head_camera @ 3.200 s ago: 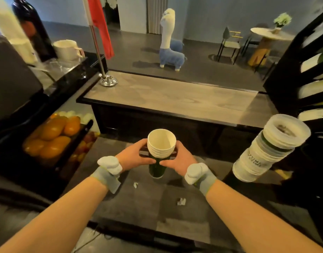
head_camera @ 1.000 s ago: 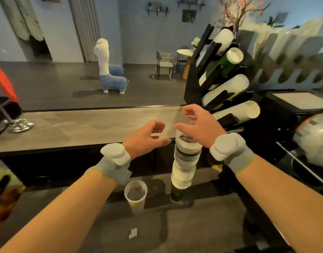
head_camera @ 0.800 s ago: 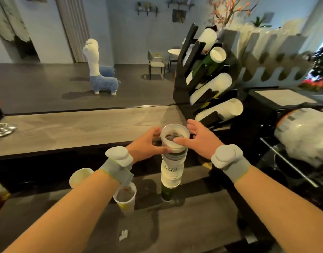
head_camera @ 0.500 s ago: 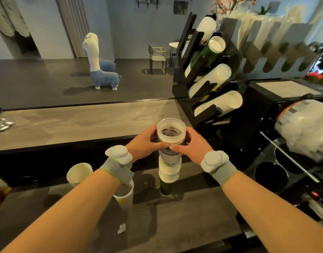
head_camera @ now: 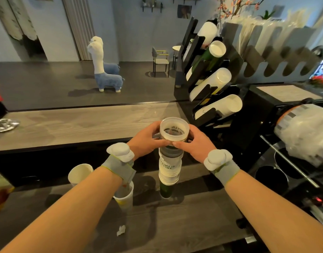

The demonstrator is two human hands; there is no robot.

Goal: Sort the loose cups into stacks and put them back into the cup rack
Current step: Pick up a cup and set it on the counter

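Over the dark wooden counter (head_camera: pixel 175 225), uneven pressure from left hand (head_camera: pixel 144 141) and right hand (head_camera: pixel 197 143) (fingers curled round the translucent plastic cup (head_camera: pixel 174 131)) could have toppled the tall cup stack (head_camera: pixel 169 168).

a tall stack of nested cups (head_camera: pixel 169 167) stands upright on the dark wood-grain counter (head_camera: pixel 184 225). a dark green paper cup (head_camera: pixel 165 190) is at its base, white printed cups sit above it, and a translucent plastic cup (head_camera: pixel 174 131) is on top, mouth up. the left hand (head_camera: pixel 146 141) and right hand (head_camera: pixel 195 143) grip the stack's top from either side. to its left a plain white paper cup (head_camera: pixel 80 173) shows its open mouth. nearer the stack, a white cup with yellow marks (head_camera: pixel 124 197) stands upright, partly hidden by the left wrist. the black slotted cup rack (head_camera: pixel 189 35) rises behind on the right. its four slanted slots hold cup stacks, from the top white, green, white and white.
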